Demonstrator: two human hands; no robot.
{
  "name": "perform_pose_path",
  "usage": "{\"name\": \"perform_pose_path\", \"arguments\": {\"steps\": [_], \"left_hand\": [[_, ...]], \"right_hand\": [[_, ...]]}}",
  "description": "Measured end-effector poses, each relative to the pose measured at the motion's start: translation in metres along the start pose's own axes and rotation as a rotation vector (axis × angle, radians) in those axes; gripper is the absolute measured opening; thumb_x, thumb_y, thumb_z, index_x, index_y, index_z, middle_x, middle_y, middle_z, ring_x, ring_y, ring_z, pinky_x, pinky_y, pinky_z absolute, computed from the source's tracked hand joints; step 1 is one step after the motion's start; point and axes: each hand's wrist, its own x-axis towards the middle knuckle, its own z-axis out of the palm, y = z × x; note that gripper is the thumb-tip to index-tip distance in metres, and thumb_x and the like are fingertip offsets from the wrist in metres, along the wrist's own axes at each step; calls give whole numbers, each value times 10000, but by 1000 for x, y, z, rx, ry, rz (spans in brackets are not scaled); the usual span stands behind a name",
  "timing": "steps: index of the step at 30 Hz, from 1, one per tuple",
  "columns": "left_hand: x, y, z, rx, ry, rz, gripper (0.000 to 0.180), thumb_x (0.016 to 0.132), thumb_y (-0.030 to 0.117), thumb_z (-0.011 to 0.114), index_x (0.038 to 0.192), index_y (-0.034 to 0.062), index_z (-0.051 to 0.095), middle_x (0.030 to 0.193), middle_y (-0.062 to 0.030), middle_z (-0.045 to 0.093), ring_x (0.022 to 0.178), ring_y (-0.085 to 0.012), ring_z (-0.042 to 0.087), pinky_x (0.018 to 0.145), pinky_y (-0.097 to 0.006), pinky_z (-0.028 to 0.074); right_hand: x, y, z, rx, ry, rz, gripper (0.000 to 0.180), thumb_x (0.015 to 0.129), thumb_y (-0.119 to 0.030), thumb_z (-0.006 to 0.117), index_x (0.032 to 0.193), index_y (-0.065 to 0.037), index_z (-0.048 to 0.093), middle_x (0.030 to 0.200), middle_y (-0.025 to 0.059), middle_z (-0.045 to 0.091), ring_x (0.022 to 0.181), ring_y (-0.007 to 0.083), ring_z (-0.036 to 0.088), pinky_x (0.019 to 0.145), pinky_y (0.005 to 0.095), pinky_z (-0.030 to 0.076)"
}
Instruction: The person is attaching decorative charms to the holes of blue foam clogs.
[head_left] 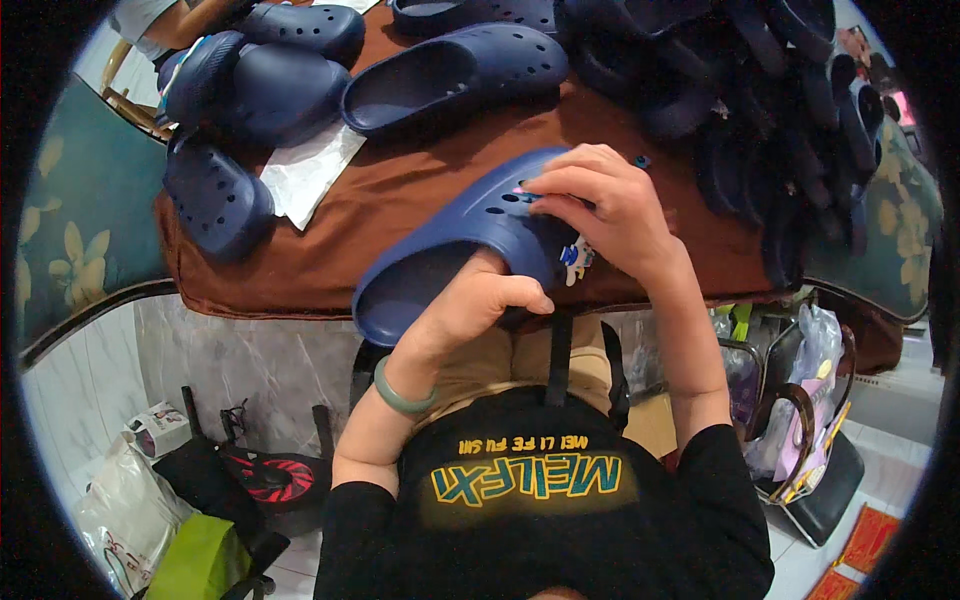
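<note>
A navy blue clog [455, 218] with round holes is held over the near edge of the table, its toe pointing away to the right. My left hand [472, 305] has its fingers inside the clog's opening, the thumb outside, gripping the shoe. On the upper, my right hand [612, 205] pinches a small pink and blue shoe charm [524, 194] at one of the holes; the fingers partly cover it. A white and blue charm [576, 258] shows on the clog's side, below my right hand.
Brown cloth [330, 268] covers the table. Another clog [455, 78] lies beyond, a single clog [218, 195] sits left beside white paper [312, 172], and piled clogs [740, 110] fill the right. A tiny charm [641, 161] lies on the cloth. Someone's arm [195, 22] shows far left.
</note>
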Motion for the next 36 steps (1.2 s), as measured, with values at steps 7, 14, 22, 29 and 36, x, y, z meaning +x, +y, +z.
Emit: {"name": "perform_pose_path", "arguments": {"steps": [7, 14, 22, 29, 36], "left_hand": [[-2, 0, -6, -34, -90, -51, 685, 669, 50, 635, 1307, -28, 396, 1179, -84, 492, 1109, -191, 463, 965, -295, 385], [0, -2, -7, -20, -91, -54, 639, 669, 54, 641, 1264, -39, 428, 1138, -79, 511, 1056, -186, 486, 931, -294, 406], [-1, -3, -5, 13, -85, -59, 587, 663, 31, 635, 1222, -40, 468, 1114, -80, 525, 1042, -185, 496, 894, -294, 426], [-1, 4, 5, -53, -23, -108, 600, 659, 13, 617, 1237, -37, 464, 1115, -89, 542, 1025, -185, 522, 862, -283, 447], [1, 5, 2, -20, 39, -69, 653, 611, 21, 621, 1251, -2, 494, 1149, -71, 562, 1046, -186, 532, 904, -291, 431]], "right_hand": [[13, 2, 15, 31, -115, -91, 112, 731, -117, 704, 825, -56, 699, 860, 81, 664, 850, 257, 617, 774, 355, 464], [15, -1, 9, -76, -169, -198, 153, 724, -92, 662, 870, -70, 702, 875, 69, 658, 856, 234, 611, 795, 347, 454], [16, -9, 3, -128, -390, -269, 311, 673, -44, 621, 973, -84, 693, 956, 9, 639, 963, 194, 576, 904, 389, 391], [5, -15, 3, -252, -381, -240, 348, 701, -81, 608, 1042, -95, 676, 1029, 36, 613, 977, 207, 569, 932, 417, 364], [-25, 49, -18, -154, 64, 163, 199, 839, -57, 618, 1033, -46, 661, 1012, 118, 622, 951, 309, 604, 831, 364, 482]]}}
